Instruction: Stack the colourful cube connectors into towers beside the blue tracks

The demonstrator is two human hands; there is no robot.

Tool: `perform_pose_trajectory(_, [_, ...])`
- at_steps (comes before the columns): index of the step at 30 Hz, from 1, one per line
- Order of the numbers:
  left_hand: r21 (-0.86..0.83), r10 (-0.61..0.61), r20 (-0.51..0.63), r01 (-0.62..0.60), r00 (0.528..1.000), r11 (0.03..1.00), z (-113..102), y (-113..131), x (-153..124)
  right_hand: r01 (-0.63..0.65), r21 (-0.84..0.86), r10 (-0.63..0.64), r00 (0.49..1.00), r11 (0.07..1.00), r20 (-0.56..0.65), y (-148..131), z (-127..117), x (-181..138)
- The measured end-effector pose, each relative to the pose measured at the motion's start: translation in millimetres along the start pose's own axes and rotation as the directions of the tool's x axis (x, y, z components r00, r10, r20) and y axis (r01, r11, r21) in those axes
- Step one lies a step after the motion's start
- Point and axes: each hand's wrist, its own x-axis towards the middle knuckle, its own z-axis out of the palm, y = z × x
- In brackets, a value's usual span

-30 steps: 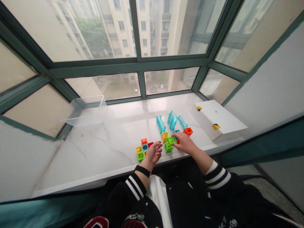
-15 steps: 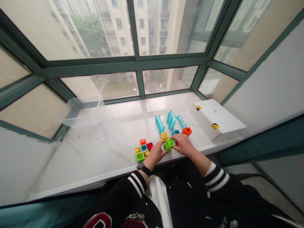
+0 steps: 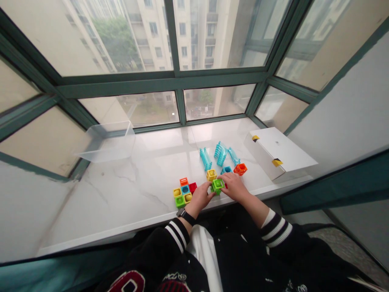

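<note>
A green toy block point(image 3: 218, 185) with a round hollow is between my two hands near the sill's front edge. More green shows beneath it, partly covered by my fingers. My left hand point(image 3: 202, 197) has its thumb and fingers closed on the left side of the green piece. From the right, my right hand point(image 3: 233, 185) pinches its edge. A bit of a red block point(image 3: 226, 184) peeks out by my right fingers. Behind the green piece are a yellow block point(image 3: 211, 174) and a blue block point(image 3: 226, 170). An orange block point(image 3: 240, 169) lies beyond my right hand.
Left of my hands sits a cluster of colored blocks point(image 3: 185, 190). Several translucent blue track pieces point(image 3: 220, 153) lie farther back. A clear plastic bin point(image 3: 109, 142) stands at the left, a white box point(image 3: 281, 150) at the right. Window frames border the marble sill point(image 3: 146, 178).
The upper green piece has shifted slightly and now lines up more closely with the green beneath it. Both hands stay on it. The view has moved very slightly.
</note>
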Motion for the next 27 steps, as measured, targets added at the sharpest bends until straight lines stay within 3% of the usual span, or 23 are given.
perform_pose_trajectory(12, [0.044, -0.01, 0.016, 0.009, 1.0, 0.999, -3, 2, 0, -0.005, -0.019, 0.005, 1.0, 1.0, 0.002, 0, 4, -2])
perform_pose_trajectory(16, [0.03, -0.011, -0.005, 0.011, 1.0, 0.999, -14, 3, -3, -0.004, -0.033, 0.004, 1.0, 0.999, 0.008, 2, 4, -2])
perform_pose_trajectory(19, [-0.059, -0.032, -0.045, 0.03, 0.998, 0.998, -37, 5, -8, -0.002, -0.041, 0.002, 1.0, 0.999, 0.009, 3, 6, -2])
perform_pose_trajectory(22, [-0.111, -0.034, -0.136, 0.019, 0.99, 0.994, -74, 7, -19, -0.002, -0.038, 0.002, 1.0, 0.999, 0.014, 2, 6, -3])
perform_pose_trajectory(27, [-0.157, -0.112, -0.362, 0.057, 0.926, 0.986, -145, -3, -46, 0.015, 0.032, -0.012, 0.997, 0.999, -0.078, -7, -9, -4])
